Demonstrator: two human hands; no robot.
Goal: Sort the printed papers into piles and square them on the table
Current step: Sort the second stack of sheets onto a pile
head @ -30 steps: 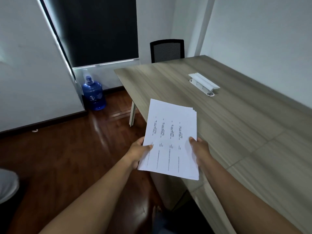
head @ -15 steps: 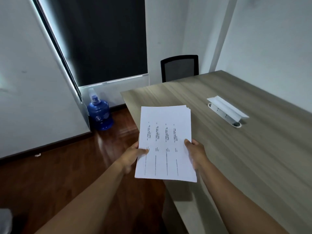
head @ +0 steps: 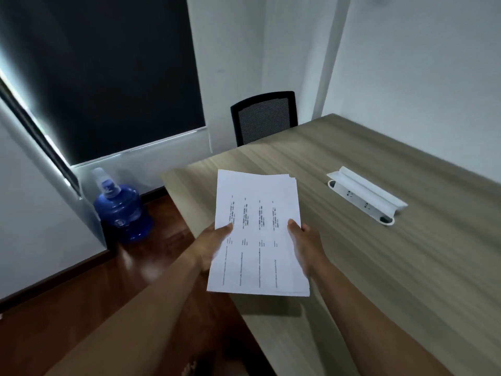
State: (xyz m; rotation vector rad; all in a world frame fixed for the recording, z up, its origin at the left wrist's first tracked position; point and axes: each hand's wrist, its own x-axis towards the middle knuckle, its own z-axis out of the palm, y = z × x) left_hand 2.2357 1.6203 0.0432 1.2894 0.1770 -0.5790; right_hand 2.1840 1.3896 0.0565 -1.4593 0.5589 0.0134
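Stack of printed papers [head: 257,234]: held in the air over the left edge of the worktop [head: 406,267], partly overhanging the wooden floor [head: 67,308]. Its shadow falls on the worktop under the near short edge.

Orientation: the long axis runs away from the person, toward the far end of the worktop. One short edge is nearest the body and the other is farthest from it. The printed face is up. The text lines run along the long axis, so the print sits sideways to the viewer. Sheets are slightly fanned at the far right corner, so the edges are not flush.

Left hand [head: 214,245]: grips the left long edge about mid-length, thumb on top, fingers hidden beneath.

Right hand [head: 305,245]: grips the right long edge opposite, thumb on top, fingers under the stack.

Elsewhere: a white socket box [head: 366,194] lies on the worktop, well apart from the papers. A black mesh chair [head: 264,116] stands at the far end. A blue water bottle [head: 122,213] stands on the floor by the wall.
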